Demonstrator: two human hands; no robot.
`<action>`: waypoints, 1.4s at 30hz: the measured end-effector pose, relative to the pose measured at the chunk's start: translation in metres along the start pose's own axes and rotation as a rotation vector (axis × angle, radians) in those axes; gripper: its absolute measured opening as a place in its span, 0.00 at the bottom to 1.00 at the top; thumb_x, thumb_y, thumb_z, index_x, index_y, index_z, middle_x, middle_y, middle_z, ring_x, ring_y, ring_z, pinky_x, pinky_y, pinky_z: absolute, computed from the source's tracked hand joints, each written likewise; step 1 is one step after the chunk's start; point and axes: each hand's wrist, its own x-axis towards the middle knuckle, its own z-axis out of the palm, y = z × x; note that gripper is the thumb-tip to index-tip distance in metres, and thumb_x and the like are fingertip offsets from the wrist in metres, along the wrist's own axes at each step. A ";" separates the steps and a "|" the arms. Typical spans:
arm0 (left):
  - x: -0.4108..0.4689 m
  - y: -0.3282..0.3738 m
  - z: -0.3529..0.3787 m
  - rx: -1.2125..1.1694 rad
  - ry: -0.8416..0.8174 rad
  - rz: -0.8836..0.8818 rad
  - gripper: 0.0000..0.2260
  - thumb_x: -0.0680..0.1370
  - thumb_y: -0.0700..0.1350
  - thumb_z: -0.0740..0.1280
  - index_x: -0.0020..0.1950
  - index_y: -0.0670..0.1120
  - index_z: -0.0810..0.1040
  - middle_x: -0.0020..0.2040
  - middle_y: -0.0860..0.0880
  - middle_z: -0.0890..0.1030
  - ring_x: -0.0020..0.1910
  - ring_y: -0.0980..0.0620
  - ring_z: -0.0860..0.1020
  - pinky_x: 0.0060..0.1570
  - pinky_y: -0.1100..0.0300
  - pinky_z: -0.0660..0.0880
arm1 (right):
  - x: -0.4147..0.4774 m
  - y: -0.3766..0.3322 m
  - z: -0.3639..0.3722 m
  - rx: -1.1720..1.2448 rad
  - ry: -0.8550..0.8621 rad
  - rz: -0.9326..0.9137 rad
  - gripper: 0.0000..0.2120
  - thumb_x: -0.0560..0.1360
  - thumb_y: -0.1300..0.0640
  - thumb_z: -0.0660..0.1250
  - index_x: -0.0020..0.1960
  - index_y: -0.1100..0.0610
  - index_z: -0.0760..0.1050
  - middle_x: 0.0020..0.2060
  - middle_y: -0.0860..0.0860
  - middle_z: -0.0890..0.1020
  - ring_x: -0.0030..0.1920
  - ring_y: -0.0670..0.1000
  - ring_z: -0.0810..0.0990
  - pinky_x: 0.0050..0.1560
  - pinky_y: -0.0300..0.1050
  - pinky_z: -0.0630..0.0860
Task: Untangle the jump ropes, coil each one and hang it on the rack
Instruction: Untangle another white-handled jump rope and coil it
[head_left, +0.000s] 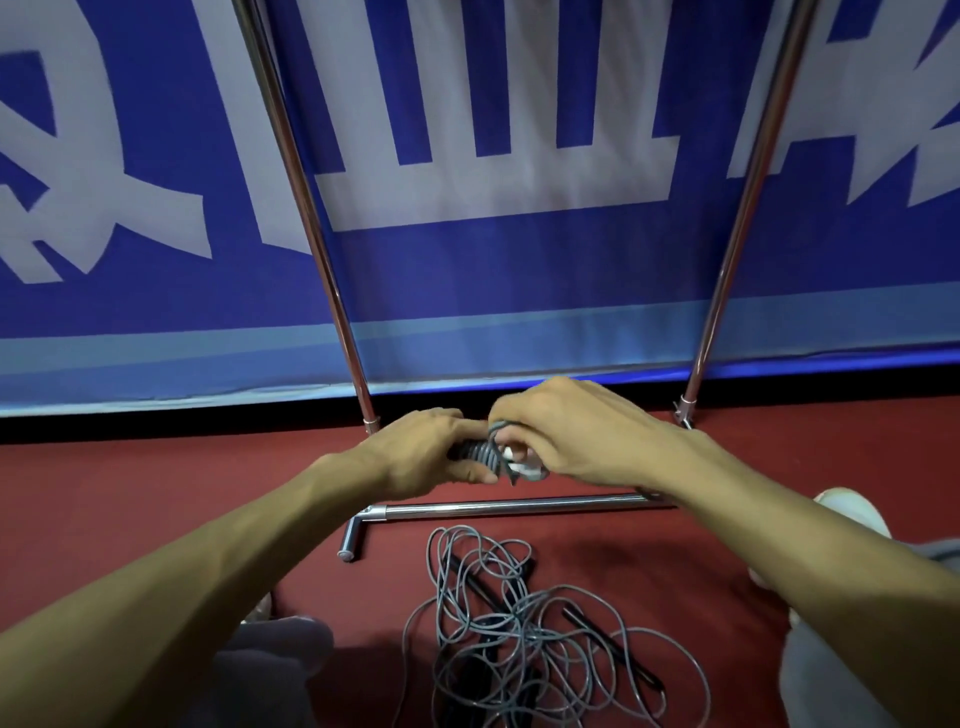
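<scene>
A: So, hands?
B: Both busy: left hand curled round the grey coiled rope, right hand pinching the same bundle. Something white under its fingers, can't tell what.
A: Other ropes?
B: Loose, a tangled pile on the red floor, just in front of the rack base bar.

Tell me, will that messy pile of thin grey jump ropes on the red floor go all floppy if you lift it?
Probably floppy: the tangled pile of thin grey jump ropes lies in loose, curling loops. It would likely lift as one clump, since the loops cross everywhere. The slim black handles in it look stiff and would probably dangle.
</scene>
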 end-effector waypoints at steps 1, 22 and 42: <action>0.001 0.004 0.002 -0.016 -0.014 0.037 0.17 0.74 0.57 0.71 0.60 0.51 0.80 0.42 0.46 0.75 0.44 0.49 0.72 0.45 0.56 0.67 | 0.002 0.005 0.003 0.052 0.053 0.033 0.06 0.78 0.52 0.60 0.45 0.49 0.75 0.38 0.47 0.81 0.41 0.52 0.78 0.42 0.51 0.76; -0.007 0.053 -0.023 -0.998 0.337 -0.284 0.06 0.78 0.44 0.66 0.45 0.49 0.82 0.30 0.50 0.77 0.27 0.54 0.73 0.26 0.66 0.66 | -0.007 0.035 0.013 0.059 0.135 0.364 0.13 0.82 0.55 0.55 0.65 0.47 0.70 0.45 0.49 0.74 0.53 0.58 0.77 0.46 0.49 0.70; 0.003 0.014 -0.017 -0.770 0.526 -0.343 0.15 0.69 0.61 0.67 0.52 0.57 0.83 0.39 0.49 0.80 0.36 0.52 0.73 0.41 0.57 0.70 | -0.007 0.006 -0.007 0.157 0.105 0.116 0.08 0.80 0.49 0.61 0.48 0.52 0.75 0.32 0.50 0.78 0.32 0.50 0.75 0.38 0.49 0.76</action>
